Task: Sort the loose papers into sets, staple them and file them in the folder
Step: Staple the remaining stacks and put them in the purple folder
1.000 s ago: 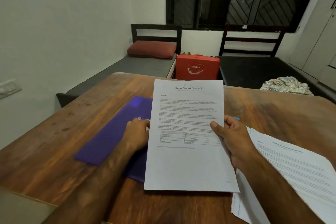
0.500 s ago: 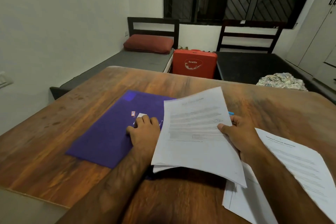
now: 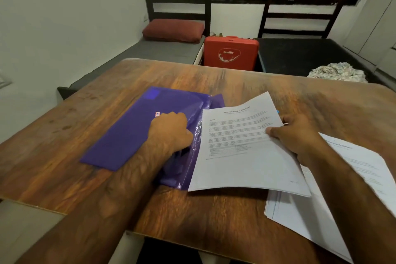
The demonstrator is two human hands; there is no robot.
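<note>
Head view. The left hand is gripping the cover edge of the purple folder with curled fingers, holding it open on the table. The right hand is pinching the paper set by its right edge, thumb on top. The set's left edge is lying over the open folder. Another stack is lying under the right forearm.

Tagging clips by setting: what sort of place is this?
Probably a bedroom or shared lodging room: beyond the wooden table stand a grey bed with a red pillow, a dark bed, and a red suitcase between them.
</note>
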